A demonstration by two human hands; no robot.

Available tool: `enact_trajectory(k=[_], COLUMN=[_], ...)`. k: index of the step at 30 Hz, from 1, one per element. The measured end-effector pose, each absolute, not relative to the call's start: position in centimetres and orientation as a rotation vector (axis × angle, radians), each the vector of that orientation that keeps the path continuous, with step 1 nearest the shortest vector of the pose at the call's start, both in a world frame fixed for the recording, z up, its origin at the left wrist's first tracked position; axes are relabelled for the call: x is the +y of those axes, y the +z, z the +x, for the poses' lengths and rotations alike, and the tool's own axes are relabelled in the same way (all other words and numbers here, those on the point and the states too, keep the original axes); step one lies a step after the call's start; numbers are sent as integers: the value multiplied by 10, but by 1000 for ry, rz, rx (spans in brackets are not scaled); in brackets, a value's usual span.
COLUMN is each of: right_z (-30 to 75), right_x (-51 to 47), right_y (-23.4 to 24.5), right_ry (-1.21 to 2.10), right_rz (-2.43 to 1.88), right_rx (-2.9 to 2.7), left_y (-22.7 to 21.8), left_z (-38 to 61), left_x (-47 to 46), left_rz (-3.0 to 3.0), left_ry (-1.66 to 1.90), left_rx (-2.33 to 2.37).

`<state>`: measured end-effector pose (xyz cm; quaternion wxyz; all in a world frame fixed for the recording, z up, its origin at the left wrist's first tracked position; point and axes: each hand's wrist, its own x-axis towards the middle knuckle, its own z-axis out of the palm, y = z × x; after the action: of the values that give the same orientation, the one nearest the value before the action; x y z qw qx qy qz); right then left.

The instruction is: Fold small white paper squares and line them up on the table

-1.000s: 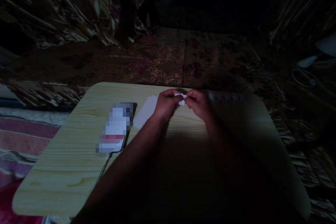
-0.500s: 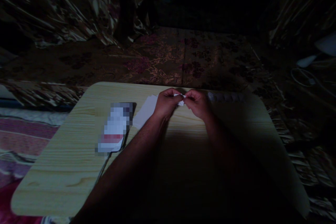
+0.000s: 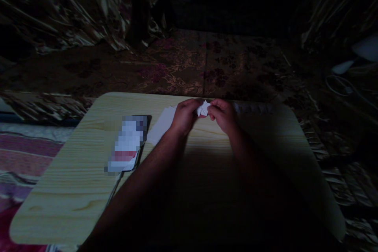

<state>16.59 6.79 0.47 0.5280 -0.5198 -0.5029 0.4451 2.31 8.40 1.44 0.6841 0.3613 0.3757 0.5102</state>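
Near the far edge of the wooden table, a small folded piece of white paper [image 3: 203,108] with pointed corners is held up between both hands. My left hand [image 3: 185,115] pinches it from the left, with the thumb on its near face. On the other side, my right hand [image 3: 223,113] has thumb and fingertips closed on its right edge. Beside and partly behind my left hand lies a stack of white paper sheets [image 3: 162,126]. Just right of my right hand, several small folded paper pieces [image 3: 255,108] sit in a row in the shadow.
A phone [image 3: 126,143] with a blurred-out screen lies on the light wooden table [image 3: 65,173], left of the paper stack. Patterned brown fabric [image 3: 183,63] covers the surface beyond the table. A white cable [image 3: 339,85] lies at the far right. The scene is dim.
The folded paper has been turned and opened out between the fingers, so more of its pointed shape shows. Both hands stay at nearly the same place; the view has shifted slightly.
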Motion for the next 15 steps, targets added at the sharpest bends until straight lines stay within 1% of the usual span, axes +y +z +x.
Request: enact_trajectory(k=[6,15], right_z=[166,164], right_x=[70,69], right_y=[0,4], right_ry=[1045,1028], right_rz=[-1205,-1191], right_rx=[-1179,-1155], left_y=[14,7], left_z=[22,25], left_x=[79,81], left_rz=[905,1093], left_ry=[1110,1078], left_rx=[878,945])
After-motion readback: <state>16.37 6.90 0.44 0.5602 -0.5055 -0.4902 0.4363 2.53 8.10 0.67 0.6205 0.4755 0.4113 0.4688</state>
